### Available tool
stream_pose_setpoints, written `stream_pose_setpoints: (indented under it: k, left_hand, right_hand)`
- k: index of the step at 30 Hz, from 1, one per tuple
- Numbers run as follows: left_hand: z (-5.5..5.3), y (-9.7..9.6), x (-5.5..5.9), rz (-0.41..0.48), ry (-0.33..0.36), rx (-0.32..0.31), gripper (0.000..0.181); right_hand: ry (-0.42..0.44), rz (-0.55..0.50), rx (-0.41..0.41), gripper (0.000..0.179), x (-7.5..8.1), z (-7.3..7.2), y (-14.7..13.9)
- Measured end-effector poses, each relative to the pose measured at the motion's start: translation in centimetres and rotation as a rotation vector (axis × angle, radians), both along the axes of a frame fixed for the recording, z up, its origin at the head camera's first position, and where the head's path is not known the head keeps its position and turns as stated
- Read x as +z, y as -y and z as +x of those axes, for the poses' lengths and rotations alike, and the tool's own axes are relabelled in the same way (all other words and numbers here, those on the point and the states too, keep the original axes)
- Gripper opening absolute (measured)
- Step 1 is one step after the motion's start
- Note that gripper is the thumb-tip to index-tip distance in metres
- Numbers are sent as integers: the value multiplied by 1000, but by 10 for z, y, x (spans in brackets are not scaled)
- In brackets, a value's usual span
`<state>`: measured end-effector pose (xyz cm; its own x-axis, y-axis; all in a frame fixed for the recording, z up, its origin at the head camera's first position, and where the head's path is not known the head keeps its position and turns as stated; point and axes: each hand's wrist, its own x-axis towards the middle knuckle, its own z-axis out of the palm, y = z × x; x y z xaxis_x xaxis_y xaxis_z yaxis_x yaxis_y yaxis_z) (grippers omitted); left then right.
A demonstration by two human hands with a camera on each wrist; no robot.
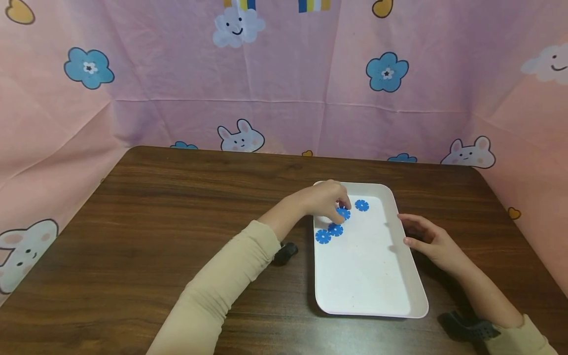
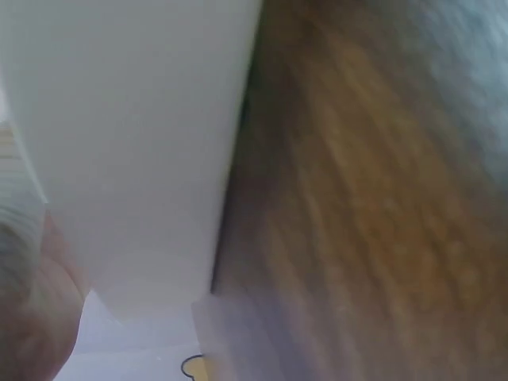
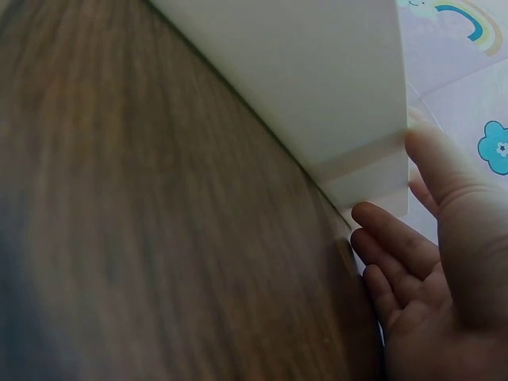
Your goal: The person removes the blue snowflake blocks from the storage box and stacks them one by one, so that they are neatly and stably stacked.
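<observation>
A white rectangular tray (image 1: 368, 276) lies on the wooden table, with several blue snowflake-shaped discs (image 1: 323, 236) in its far left part. Reaching over the tray's left rim, my left hand (image 1: 326, 199) has its thumb and fingers curled at opposite edges of one blue disc (image 1: 343, 213). Two discs lie just below that hand, and another disc (image 1: 361, 205) is to its right. At the tray's right side, my right hand (image 1: 428, 241) holds no disc; its thumb and fingers are spread loosely against the outer wall. The right wrist view shows this hand (image 3: 429, 270) at the tray's corner.
Dark wood table (image 1: 155, 236) surrounds the tray. Behind it hangs a pink and purple cloth (image 1: 293, 74) printed with clouds, flowers and rabbits. A black wrist device (image 1: 284, 254) shows by the left sleeve, another black strap (image 1: 470, 328) by the right.
</observation>
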<state>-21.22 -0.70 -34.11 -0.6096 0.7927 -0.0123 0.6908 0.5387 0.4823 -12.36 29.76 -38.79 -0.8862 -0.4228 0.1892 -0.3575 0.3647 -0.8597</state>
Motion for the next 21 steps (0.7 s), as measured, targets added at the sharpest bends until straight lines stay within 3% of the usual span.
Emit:
stream_pose_setpoints:
  k: [11,21]
  left_hand:
    - [15,5,18,60,-77,-64,36]
    - [28,17,27,151,-129,-119,36]
  right_hand:
    - [3,16,-8,48,0,0,0]
    - [11,38,-28,48,0,1,0]
